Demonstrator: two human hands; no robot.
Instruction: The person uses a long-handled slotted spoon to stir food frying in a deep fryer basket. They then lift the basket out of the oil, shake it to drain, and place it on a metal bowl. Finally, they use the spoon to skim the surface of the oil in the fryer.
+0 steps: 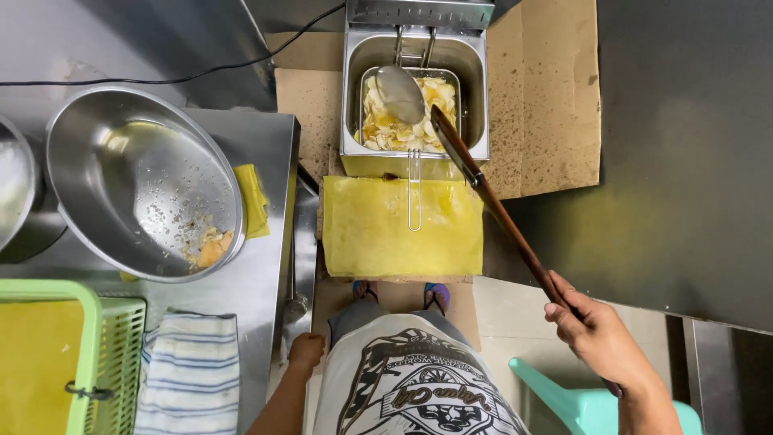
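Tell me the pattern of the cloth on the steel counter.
White with blue stripes, on the cloth, head view.
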